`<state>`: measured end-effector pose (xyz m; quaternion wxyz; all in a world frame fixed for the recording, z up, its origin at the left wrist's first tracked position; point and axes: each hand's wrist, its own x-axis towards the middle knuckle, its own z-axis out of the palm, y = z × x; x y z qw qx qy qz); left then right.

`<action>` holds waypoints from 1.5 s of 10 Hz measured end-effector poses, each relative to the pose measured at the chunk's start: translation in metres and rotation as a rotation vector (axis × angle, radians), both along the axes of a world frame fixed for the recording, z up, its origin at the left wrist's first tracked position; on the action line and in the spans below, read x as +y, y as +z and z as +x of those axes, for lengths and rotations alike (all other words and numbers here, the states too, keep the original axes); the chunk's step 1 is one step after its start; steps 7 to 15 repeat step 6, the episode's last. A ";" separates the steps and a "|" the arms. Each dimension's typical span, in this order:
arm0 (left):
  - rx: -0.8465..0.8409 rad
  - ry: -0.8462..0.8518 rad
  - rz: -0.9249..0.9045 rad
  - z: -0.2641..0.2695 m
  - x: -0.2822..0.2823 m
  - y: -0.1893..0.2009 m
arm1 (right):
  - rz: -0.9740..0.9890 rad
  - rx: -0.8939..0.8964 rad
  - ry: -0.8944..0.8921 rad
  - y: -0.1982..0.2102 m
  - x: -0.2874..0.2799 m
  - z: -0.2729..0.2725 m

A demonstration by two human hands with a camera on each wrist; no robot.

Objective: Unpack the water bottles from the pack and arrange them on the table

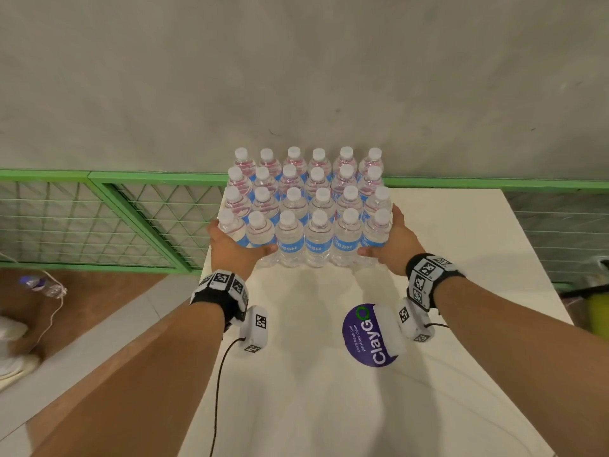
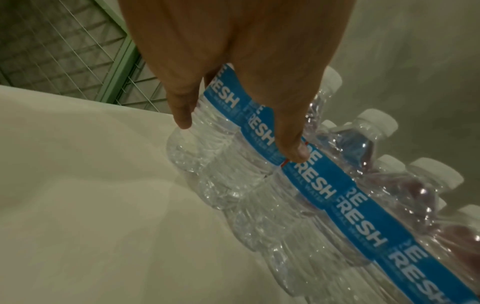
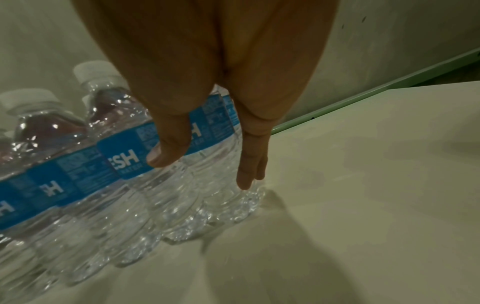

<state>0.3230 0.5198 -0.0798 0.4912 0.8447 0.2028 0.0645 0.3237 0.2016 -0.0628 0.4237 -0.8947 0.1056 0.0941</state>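
A tight block of clear water bottles (image 1: 304, 206) with white caps and blue labels stands in several rows at the far end of the white table (image 1: 329, 390). I cannot tell whether a wrap surrounds them. My left hand (image 1: 235, 242) presses the block's near left corner, its thumb (image 2: 293, 152) on a front label and straight fingers (image 2: 182, 115) down the side. My right hand (image 1: 390, 240) mirrors it at the near right corner, its thumb (image 3: 166, 152) on a label and fingers (image 3: 249, 170) along the end bottle.
The block stands close to the table's left and far edges. A purple round sticker (image 1: 365, 338) lies on the table near my right wrist. A green mesh fence (image 1: 99, 219) runs behind and to the left. One bottle (image 1: 43, 286) lies on the floor at left.
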 end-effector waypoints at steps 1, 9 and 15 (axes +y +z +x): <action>0.021 0.000 0.014 0.000 0.001 -0.001 | -0.001 -0.009 0.007 -0.001 -0.001 0.001; 0.027 -0.099 -0.070 -0.013 0.026 -0.021 | -0.067 0.079 -0.033 0.015 -0.003 -0.017; 0.027 -0.099 -0.070 -0.013 0.026 -0.021 | -0.067 0.079 -0.033 0.015 -0.003 -0.017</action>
